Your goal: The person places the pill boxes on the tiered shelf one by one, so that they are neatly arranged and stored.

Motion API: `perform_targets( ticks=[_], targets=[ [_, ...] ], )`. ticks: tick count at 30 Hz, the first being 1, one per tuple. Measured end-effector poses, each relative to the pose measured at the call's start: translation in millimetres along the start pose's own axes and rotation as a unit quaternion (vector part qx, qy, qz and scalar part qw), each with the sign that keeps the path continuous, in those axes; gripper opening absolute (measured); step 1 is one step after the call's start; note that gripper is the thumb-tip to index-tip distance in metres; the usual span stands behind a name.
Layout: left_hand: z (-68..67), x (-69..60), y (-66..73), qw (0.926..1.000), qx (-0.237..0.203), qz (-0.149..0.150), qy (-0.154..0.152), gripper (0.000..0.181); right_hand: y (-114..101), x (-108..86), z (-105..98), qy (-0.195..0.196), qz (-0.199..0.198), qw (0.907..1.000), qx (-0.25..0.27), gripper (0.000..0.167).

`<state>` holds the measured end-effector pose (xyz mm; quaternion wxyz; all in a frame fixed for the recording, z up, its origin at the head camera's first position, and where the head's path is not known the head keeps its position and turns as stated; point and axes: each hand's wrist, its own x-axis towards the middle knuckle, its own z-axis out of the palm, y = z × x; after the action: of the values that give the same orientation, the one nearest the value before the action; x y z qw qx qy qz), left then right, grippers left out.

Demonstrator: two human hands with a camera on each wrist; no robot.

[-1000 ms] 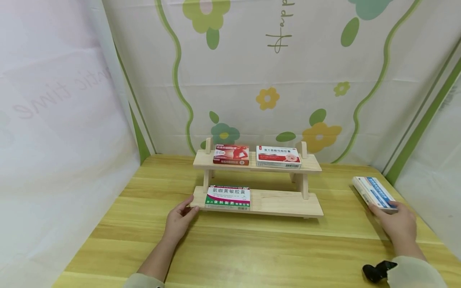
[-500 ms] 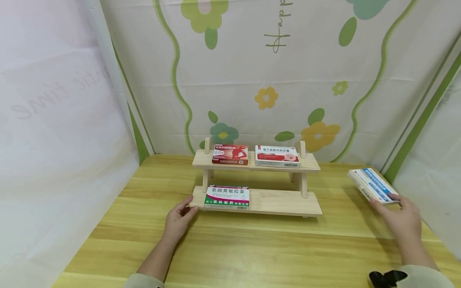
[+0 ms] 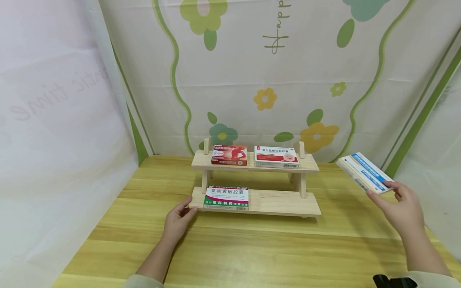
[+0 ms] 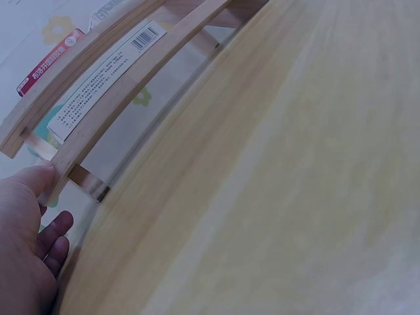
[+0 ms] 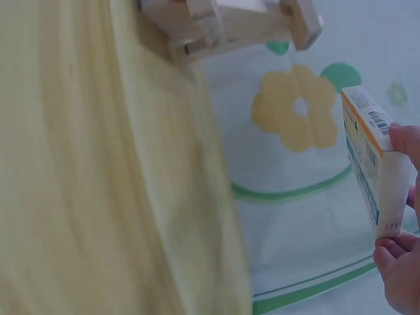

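Observation:
My right hand [image 3: 405, 210] pinches a blue-and-white medicine box [image 3: 364, 173] between thumb and fingers, raised above the table to the right of the rack. The right wrist view shows that box [image 5: 369, 157] from its edge, barcode visible. At the rack's left, my left hand [image 3: 176, 222] grips the end of the lower board of a two-tier wooden display rack [image 3: 284, 203]. A white medicine box with green and magenta bands [image 3: 227, 197] lies on that lower board's left part. On the upper tier lie a red medicine box [image 3: 229, 155] and a white-and-red one [image 3: 276, 157].
The rack stands on a wood-grain table [image 3: 230, 252]. Behind it hangs a white curtain [image 3: 237, 72] printed with flowers; further white cloth closes off the left and right sides. A black device [image 3: 394, 282] sits at the right sleeve.
My right hand has lifted the blue-and-white box off the right side of the table and carried it up and slightly left. The left hand has stayed on the rack.

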<state>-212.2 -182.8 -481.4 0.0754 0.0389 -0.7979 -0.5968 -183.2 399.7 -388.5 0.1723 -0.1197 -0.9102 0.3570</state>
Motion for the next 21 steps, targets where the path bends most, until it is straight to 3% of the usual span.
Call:
perform_targets(
  ticks=[11, 21],
  targets=[
    [0.2, -0.3, 0.2, 1.0, -0.006, 0.002, -0.001, 0.049, -42, -10.2, 1, 0.008, -0.078, 0.9965, 0.028, 0.067],
    [0.6, -0.8, 0.7, 1.0, -0.004, -0.001, 0.002, 0.049, -74, -22.1, 7, -0.039, -0.107, 0.9921, 0.053, 0.056]
  ],
)
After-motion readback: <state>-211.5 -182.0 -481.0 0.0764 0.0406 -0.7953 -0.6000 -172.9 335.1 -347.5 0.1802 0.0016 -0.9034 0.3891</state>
